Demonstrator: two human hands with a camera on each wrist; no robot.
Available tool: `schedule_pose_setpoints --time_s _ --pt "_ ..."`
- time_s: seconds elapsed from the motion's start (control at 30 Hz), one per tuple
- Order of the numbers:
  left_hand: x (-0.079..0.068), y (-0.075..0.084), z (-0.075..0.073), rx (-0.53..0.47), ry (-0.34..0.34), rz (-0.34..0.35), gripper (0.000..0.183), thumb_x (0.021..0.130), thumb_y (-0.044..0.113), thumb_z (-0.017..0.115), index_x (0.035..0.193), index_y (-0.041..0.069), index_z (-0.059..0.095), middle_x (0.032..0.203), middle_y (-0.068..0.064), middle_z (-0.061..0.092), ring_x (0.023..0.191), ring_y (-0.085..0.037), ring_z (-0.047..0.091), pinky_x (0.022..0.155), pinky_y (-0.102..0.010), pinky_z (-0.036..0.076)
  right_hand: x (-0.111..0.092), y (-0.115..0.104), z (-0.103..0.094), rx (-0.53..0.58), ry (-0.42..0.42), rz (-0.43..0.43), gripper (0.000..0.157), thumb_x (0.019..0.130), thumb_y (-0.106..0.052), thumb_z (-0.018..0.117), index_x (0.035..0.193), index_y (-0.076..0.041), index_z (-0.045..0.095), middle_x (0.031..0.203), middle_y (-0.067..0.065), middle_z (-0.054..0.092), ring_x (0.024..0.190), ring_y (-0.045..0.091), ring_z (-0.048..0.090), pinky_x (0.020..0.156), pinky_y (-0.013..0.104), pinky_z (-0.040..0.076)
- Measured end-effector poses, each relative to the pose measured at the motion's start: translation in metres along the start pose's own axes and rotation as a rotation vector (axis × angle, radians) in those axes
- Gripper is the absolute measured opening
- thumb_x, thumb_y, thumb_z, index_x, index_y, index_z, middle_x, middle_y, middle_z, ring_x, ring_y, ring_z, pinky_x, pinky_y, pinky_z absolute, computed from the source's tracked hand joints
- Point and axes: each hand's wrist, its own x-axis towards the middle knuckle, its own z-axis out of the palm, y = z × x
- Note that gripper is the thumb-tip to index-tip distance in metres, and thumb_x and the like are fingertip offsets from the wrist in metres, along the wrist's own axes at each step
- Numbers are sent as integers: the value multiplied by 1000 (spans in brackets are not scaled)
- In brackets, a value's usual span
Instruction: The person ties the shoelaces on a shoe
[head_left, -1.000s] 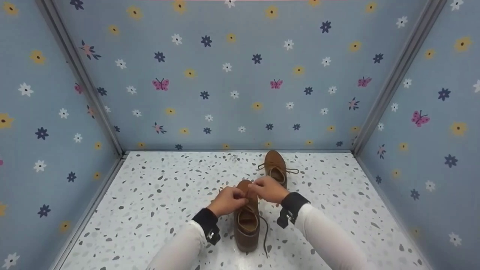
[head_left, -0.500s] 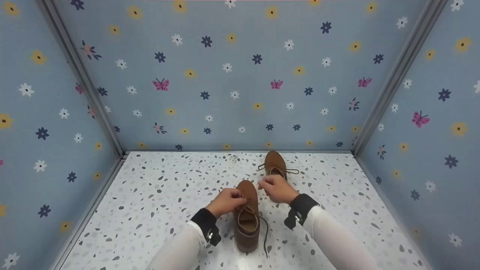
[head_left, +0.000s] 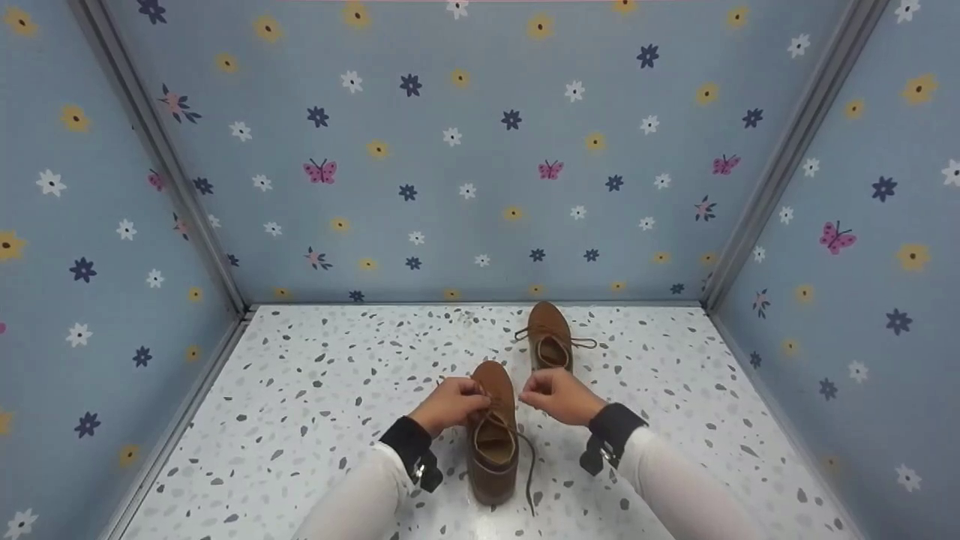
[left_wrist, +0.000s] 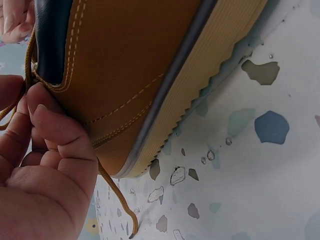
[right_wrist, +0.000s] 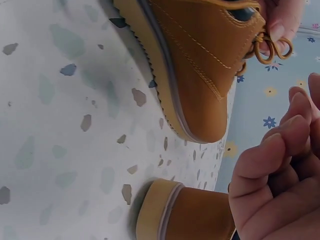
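Observation:
A brown lace-up shoe (head_left: 493, 491) stands on the floor, toe toward the far wall. My left hand (head_left: 450, 405) is at its lacing, thumb and forefinger pinching the shoelace (left_wrist: 29, 57); in the right wrist view, small loops of lace show by those fingertips. One lace end (left_wrist: 120, 196) hangs past the toe side, and another lace end (head_left: 532, 472) trails along the shoe's right side onto the floor. My right hand (head_left: 566, 397) is off to the right of this shoe, fingers loosely bent, nothing between them.
The matching brown shoe (head_left: 547, 319) stands farther back to the right, its lace tied in a bow; my right hand overlaps its heel. Blue flowered panels (head_left: 480, 150) rise on three sides of the speckled floor (head_left: 337, 450).
My right hand has come away from the near shoe's lacing, moving right and then slightly back toward me. My left hand keeps its pinch there.

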Motion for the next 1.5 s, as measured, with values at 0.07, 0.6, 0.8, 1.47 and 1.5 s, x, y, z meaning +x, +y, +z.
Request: schedule_pose_setpoints --time_s 0.07,0.6,0.8,1.47,1.5 --pt "1 -1 0 1 1 2 15 95 19 69 88 5 68 79 1 67 71 -12 62 63 -25 53 -3 1 2 1 -9 -14 15 100 -23 71 90 -12 72 80 -7 63 69 3 55 65 22 47" --pt "-1 -7 0 -10 19 -29 18 98 23 66 100 6 71 88 0 67 78 -13 62 68 -25 53 -12 3 21 -10 -91 -58 14 92 -25 81 91 -14 74 87 1 72 66 2 60 62 21 52" --pt "-3 -10 2 -37 42 8 20 98 21 66 101 3 72 83 2 64 74 -12 60 66 -26 51 -11 3 29 -69 -82 -67 19 88 -31 84 89 -16 72 88 -3 72 77 5 60 68 21 50" --pt "-3 -13 6 -103 56 33 22 97 19 67 106 -2 70 82 3 64 72 -11 58 65 -26 49 -5 -10 26 -151 -18 -126 10 96 -20 75 89 -15 70 85 -3 69 72 1 54 66 21 47" --pt "-3 -13 6 -103 55 29 21 97 18 67 105 -1 70 82 3 65 72 -11 58 66 -26 49 -4 -10 26 -158 -11 -125 11 97 -20 74 89 -15 69 86 -3 69 72 1 54 66 21 47"
